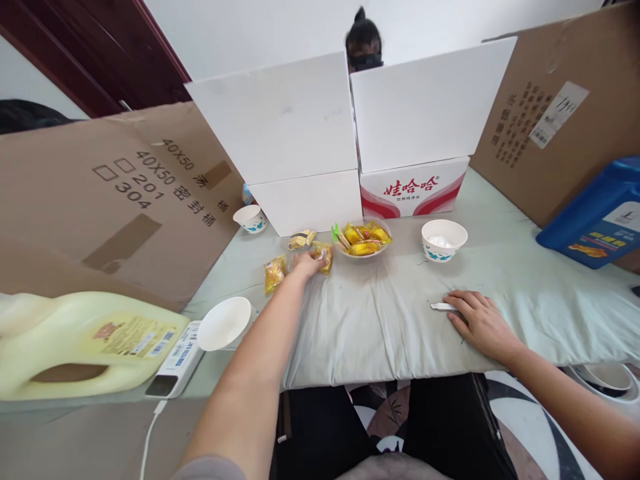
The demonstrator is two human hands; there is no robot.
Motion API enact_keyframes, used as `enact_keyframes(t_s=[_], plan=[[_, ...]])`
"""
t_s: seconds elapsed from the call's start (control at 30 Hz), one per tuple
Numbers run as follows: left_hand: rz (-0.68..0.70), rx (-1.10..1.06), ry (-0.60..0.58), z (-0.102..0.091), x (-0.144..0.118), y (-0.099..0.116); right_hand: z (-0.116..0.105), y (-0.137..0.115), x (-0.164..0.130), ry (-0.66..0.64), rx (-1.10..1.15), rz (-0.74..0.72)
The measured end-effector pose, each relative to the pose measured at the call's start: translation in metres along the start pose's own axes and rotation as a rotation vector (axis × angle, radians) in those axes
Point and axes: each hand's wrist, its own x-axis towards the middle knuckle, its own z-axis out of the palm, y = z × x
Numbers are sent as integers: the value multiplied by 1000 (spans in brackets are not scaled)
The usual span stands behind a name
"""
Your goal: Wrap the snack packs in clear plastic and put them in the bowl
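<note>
My left hand [306,265] reaches across the cloth-covered table, its fingers closed at the edge of a yellow snack packet [325,257]. Left of that hand lies another yellow packet [275,274], and a beige-wrapped packet [301,240] is just beyond it. A clear bowl [364,256] of yellow wrapped snacks stands to its right, with a bright green item at the bowl's left edge. Resting on the cloth, my right hand [477,321] has a short white stick [443,307] between thumb and fingers; what kind it is, I cannot make out.
Paper bowls stand at right [445,241], back left [250,219] and front left [225,324]. White boxes [310,200] and cardboard [115,207] wall the table. A yellow jug [90,333], white device [175,363] and blue bottle [595,213] flank it. Behind sits a person [363,40].
</note>
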Motion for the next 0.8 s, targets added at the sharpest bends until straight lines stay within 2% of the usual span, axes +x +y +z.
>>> enact_keyframes(t_s=[0.1, 0.2, 0.23, 0.3, 0.33, 0.4, 0.47, 0.57, 0.67, 0.73, 0.8], plan=[[89, 13, -19, 5, -36, 0, 1, -1, -1, 8, 13, 0], [256, 15, -33, 25, -96, 8, 1, 0, -2, 18, 27, 5], [349, 13, -42, 32, -119, 10, 1, 1, -2, 20, 29, 10], [744, 17, -59, 47, -161, 10, 0, 2, -2, 19, 21, 31], [889, 0, -70, 53, -179, 8, -1, 1, -2, 15, 13, 43], [1043, -59, -47, 61, -204, 2, -5, -7, 2, 10, 12, 49], [1040, -176, 39, 65, -215, -6, -10, -27, 9, 17, 50, 14], [891, -385, 190, 67, -215, -13, -18, -78, 26, 19, 124, -124], [788, -444, 187, 67, -209, -14, -26, -128, 46, -77, 95, -307], [783, -414, 145, 68, -207, -12, -29, -141, 53, -165, 49, -364], [793, -390, 127, 68, -207, -12, -29, -130, 52, -206, 15, -331]])
